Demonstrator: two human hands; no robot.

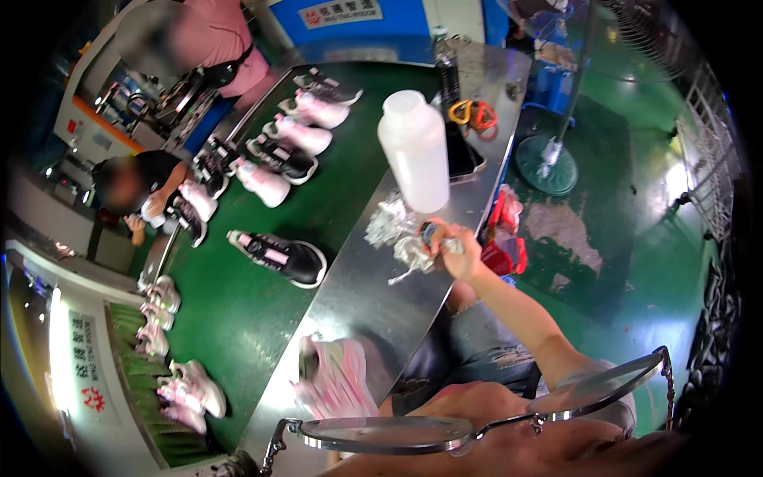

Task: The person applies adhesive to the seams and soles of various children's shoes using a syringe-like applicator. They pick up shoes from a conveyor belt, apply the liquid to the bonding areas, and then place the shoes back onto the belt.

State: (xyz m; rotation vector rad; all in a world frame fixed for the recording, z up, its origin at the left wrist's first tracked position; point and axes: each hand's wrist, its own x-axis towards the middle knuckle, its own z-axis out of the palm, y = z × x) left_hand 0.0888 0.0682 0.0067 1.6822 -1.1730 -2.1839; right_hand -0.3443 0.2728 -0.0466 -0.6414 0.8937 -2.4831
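Note:
My right hand (458, 251) is closed at the edge of the metal bench, fingers curled round part of a crumpled white cloth (413, 253). Something small and dark shows at its fingertips, too blurred to name. More white crumpled material (388, 222) lies beside it, at the foot of a white plastic bottle (415, 151). A pink and white sneaker (338, 378) stands on the bench near me, smeared by motion. My left forearm crosses the lower edge towards this sneaker. The left hand is mostly hidden behind the sneaker and the eyeglasses (385, 433), so its fingers do not show.
Black sneakers (282, 258) and pink ones (262, 183) stand on the green belt (214, 294). Orange-handled scissors (483, 118), a phone (466, 163) and a dark bottle (447, 67) lie beyond the white bottle. Two people are across the belt; a fan stand (548, 159) is right.

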